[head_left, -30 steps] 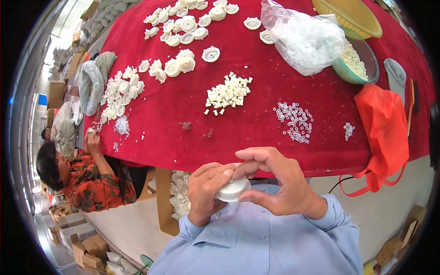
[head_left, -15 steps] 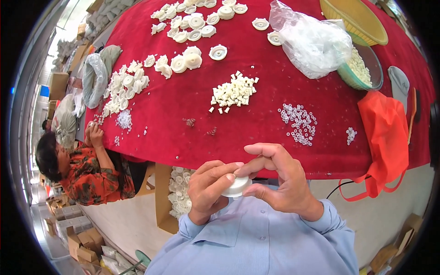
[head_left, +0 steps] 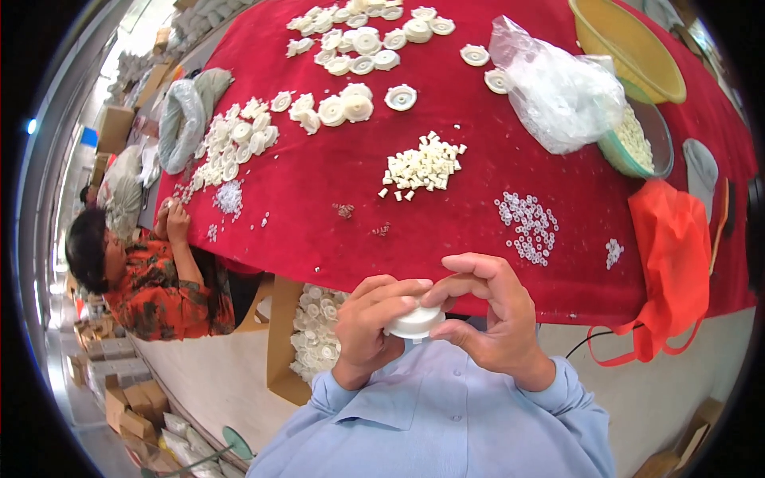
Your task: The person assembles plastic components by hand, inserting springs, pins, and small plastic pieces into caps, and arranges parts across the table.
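Observation:
A round white plastic cap-like part (head_left: 416,324) is held up in front of my chest, by the table's near edge. My left hand (head_left: 368,325) is closed around its left side. My right hand (head_left: 500,323) pinches it from the right, thumb low on the rim and forefinger at the top; the other fingers curve above. What the fingertips press on at the top is hidden. Beyond the hands lie small copper-coloured springs (head_left: 344,210), a pile of short cream plastic pieces (head_left: 422,166) and scattered white rings (head_left: 527,227).
Many similar round parts (head_left: 347,107) lie across the red-covered table (head_left: 319,167). A clear plastic bag (head_left: 562,95), a yellow basket (head_left: 629,48), a green bowl (head_left: 625,159) and a red bag (head_left: 669,255) are at right. A cardboard box (head_left: 280,350) of parts stands below; a co-worker (head_left: 163,271) sits left.
My view has shifted, so the table's things appear farther right and slightly lower. Both hands keep hold of the white part, with only slight finger movement.

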The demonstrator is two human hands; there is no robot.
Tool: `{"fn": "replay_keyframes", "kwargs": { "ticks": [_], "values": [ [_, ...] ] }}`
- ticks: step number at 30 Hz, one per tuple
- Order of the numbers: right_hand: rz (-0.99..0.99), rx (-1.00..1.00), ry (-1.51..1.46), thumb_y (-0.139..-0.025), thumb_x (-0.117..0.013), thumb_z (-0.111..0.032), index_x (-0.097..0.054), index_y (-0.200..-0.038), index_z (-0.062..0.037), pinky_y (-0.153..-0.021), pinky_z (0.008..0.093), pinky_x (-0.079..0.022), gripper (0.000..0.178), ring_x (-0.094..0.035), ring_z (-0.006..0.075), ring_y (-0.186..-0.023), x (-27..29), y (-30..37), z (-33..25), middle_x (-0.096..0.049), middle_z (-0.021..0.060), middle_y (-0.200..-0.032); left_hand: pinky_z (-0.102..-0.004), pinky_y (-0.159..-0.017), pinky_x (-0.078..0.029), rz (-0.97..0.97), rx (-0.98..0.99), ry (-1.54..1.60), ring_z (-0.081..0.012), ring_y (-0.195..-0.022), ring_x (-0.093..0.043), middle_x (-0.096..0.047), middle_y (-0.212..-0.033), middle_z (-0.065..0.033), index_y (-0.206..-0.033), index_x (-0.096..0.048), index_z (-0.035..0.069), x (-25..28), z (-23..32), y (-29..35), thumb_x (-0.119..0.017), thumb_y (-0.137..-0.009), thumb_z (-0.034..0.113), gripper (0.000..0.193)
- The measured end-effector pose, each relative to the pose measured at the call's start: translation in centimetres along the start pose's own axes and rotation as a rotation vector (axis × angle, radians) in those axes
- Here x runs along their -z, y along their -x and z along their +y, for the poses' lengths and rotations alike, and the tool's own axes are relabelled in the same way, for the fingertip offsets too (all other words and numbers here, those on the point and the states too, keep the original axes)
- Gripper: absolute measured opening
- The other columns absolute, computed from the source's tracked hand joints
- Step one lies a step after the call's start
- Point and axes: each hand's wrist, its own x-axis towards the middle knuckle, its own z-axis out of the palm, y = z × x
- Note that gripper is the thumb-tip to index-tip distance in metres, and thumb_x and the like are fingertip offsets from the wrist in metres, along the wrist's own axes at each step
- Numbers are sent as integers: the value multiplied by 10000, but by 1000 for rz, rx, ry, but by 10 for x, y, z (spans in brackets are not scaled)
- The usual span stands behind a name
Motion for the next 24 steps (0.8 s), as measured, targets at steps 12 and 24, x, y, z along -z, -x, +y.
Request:
{"fn": "replay_keyframes", "kwargs": {
  "ticks": [12, 24],
  "values": [
    [-114, -186, -136, -909, -758, -18, -575, -1275, 31, -853, 294, -549, 411, -674, 160, -915, -44, 28, 32, -705, 121, -1060, -350, -638, -548, 194, 410, 66, -274, -748, -688, -681, -921, -119, -1132, -641, 12, 9, 36, 75, -628, -823, -139, 345],
    [-234, -263, 91, -891, -739, 2, -697, -1128, 25, -835, 298, -569, 242, -719, 156, -907, -21, 24, 41, -756, 104, -1003, -488, -699, -557, -40, 1097, -977, -380, -784, -720, -736, -844, -161, -1035, -682, 67, 149, -47, 208, -746, -935, 409, 362]
  ]
}}
